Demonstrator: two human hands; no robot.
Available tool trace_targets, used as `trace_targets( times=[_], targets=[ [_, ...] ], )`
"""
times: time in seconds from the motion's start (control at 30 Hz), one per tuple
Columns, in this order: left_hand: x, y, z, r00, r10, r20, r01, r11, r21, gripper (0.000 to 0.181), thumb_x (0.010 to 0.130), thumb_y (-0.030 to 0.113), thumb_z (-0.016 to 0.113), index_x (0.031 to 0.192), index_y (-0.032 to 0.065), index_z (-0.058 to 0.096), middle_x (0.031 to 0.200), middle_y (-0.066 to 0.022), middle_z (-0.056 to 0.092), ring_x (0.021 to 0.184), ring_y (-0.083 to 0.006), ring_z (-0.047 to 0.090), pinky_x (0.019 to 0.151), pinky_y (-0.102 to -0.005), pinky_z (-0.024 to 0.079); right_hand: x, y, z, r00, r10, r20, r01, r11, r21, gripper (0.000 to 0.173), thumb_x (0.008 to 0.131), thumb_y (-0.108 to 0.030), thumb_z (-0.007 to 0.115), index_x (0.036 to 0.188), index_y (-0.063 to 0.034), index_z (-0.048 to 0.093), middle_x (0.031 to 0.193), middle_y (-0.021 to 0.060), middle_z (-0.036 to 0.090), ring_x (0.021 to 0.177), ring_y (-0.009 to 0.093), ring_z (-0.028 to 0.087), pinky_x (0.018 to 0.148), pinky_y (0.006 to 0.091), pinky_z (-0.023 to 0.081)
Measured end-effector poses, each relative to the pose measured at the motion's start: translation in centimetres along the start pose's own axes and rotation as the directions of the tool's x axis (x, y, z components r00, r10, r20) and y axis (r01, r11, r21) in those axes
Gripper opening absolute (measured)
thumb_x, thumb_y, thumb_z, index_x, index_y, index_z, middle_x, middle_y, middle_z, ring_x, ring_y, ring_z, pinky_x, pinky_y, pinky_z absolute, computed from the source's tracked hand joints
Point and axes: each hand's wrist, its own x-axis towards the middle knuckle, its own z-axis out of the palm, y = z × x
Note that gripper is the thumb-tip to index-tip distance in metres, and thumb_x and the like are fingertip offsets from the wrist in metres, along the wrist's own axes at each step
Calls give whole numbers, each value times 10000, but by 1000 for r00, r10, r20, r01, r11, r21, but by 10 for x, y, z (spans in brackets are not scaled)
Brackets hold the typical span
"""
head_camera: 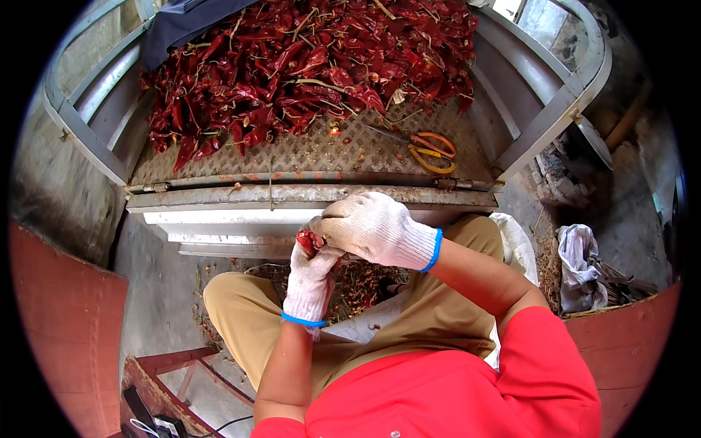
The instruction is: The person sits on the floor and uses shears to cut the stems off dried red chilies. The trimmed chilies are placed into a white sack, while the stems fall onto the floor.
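My left hand [310,282], in a white knit glove with a blue cuff, is closed around a dried red chili pepper [310,242]. Part of the pepper shows above the thumb. My right hand [375,227], gloved the same way, bends over from the right, its curled fingers on the pepper's upper end. Those fingertips are partly hidden. Both hands meet above my lap, just before the metal tailgate [219,200]. Beyond them, a large heap of dried red chili peppers [306,71] covers the textured metal cart bed [306,156].
Scissors [432,152] with orange and yellow handles lie on the bed's right side. A dark cloth [181,33] drapes over the heap's left edge. Metal side rails [90,137] flank the bed. Stems and scraps [356,287] litter the floor. A white woven sack [578,263] stands at right.
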Motion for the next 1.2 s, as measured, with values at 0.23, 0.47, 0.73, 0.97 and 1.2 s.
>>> trace_targets(
  times=[0.23, 0.47, 0.73, 0.97, 1.2],
  targets=[
    [4, -13, -13, 992, -78, 98, 61, 985, 160, 209, 867, 83, 702, 1058, 35, 633, 931, -29, 665, 814, -136, 622, 723, -282, 493, -6, 0, 7, 996, 87, -23, -88, 995, -41, 172, 870, -227, 664, 985, -105, 701, 903, 109, 688, 883, 306, 692, 776, 420, 544],
    [3, -23, -18, 998, -27, 65, 17, 988, 152, 183, 890, 23, 695, 1069, 52, 668, 911, 13, 651, 808, -90, 571, 742, -258, 468, -8, -7, 12, 806, 564, 177, -551, 609, 570, 173, 922, -136, 651, 1007, -4, 724, 921, 109, 697, 885, 216, 672, 815, 331, 534],
    [2, -27, -13, 998, 34, 58, -51, 945, 322, 164, 867, 1, 702, 1016, 50, 653, 846, 7, 598, 711, -89, 534, 620, -247, 434, -17, 0, 21, 629, 642, 437, -665, 155, 730, 197, 920, -182, 646, 995, -20, 731, 955, 113, 701, 857, 203, 671, 772, 330, 543],
    [7, -43, -23, 943, 199, 268, -311, 817, 485, 157, 888, 7, 708, 1039, 23, 668, 928, -10, 665, 784, -101, 582, 703, -247, 498, -11, -6, 7, 268, 696, 666, -550, -457, 699, 165, 925, -197, 650, 853, -59, 706, 777, 41, 645, 609, 129, 559, 533, 280, 442],
    [4, -16, -17, 995, -44, 86, 33, 992, 124, 187, 899, 36, 711, 1079, 37, 658, 977, -36, 686, 801, -112, 611, 721, -261, 515, -23, 32, -21, 683, 538, 494, -667, 735, 121, 345, 872, -275, 597, 1128, -80, 721, 981, 164, 725, 917, 330, 693, 821, 435, 542]
  ],
)
